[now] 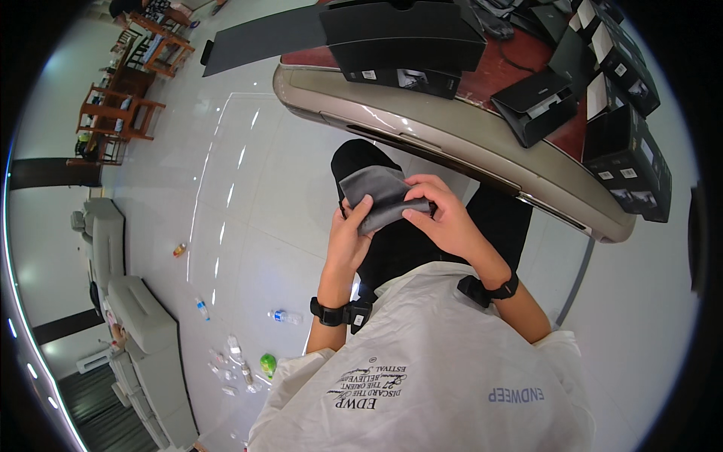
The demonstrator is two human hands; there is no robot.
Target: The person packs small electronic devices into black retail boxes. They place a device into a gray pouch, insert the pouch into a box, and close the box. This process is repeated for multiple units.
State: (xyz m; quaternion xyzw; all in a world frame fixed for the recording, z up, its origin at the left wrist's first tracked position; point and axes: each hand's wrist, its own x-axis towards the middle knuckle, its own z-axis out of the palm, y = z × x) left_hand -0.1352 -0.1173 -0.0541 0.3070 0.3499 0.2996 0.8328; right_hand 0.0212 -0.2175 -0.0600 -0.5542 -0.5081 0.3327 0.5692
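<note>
A soft dark grey pouch or folded cloth (pixel 375 186) is held between my two hands above my lap; which of the two it is, I cannot tell. My left hand (pixel 353 223) grips its lower left part, thumb on top. The fingers and thumb of my right hand (pixel 438 209) pinch its right end, where a small dark bit shows by the palm. Part of the grey piece is rolled or folded over along the lower edge. Both wrists wear black straps with small devices.
Before me stands a table (pixel 474 127) with a red top and beige rim. It bears a large black box (pixel 404 39), an opened black carton (pixel 536 107) and stacked printed boxes (pixel 632 158). Plastic bottles (pixel 285 317) lie on the tiled floor at left; wooden chairs and grey sofas stand beyond.
</note>
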